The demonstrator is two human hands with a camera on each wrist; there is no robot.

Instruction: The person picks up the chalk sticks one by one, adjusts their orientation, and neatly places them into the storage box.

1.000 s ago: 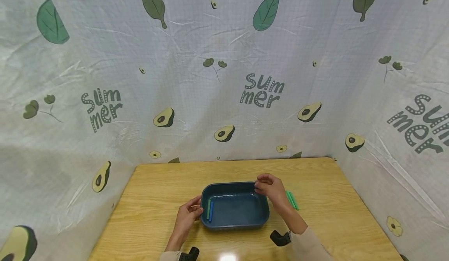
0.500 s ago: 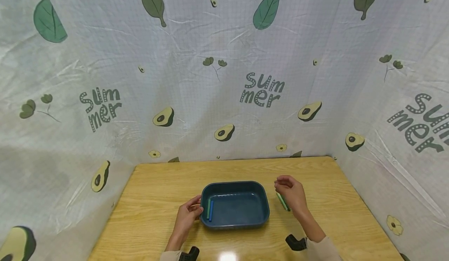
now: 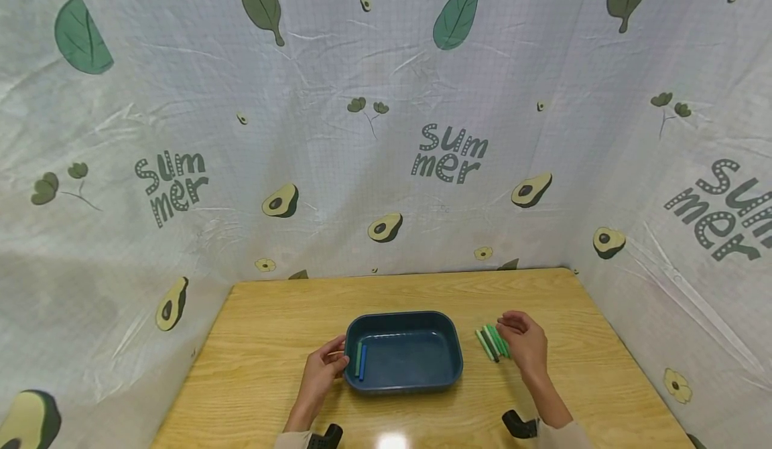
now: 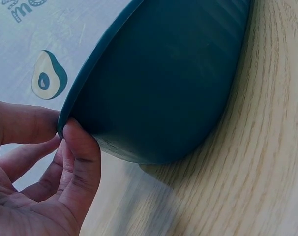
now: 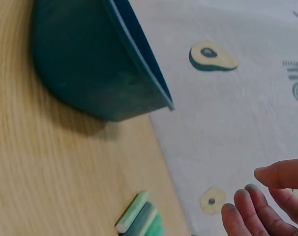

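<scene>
A dark teal plastic basin sits on the table, with a green stick and a blue stick side by side at its left end. My left hand pinches the basin's left rim between thumb and fingers. To the right of the basin several chalk-like sticks lie in a row, among them a pale green stick, a dark green one and bright green ones. My right hand hovers over the right end of that row, thumb and fingers apart and loosely bent, holding nothing. It partly covers the bright green sticks in the head view.
The light wood table ends at a white printed sheet hung behind and along both sides. A black wrist camera mount is on the left wrist, another mount on the right.
My right hand has moved away from the basin's right side, rightward to the green sticks, uncovering the pale and dark ones. My left hand and the basin have stayed put.
</scene>
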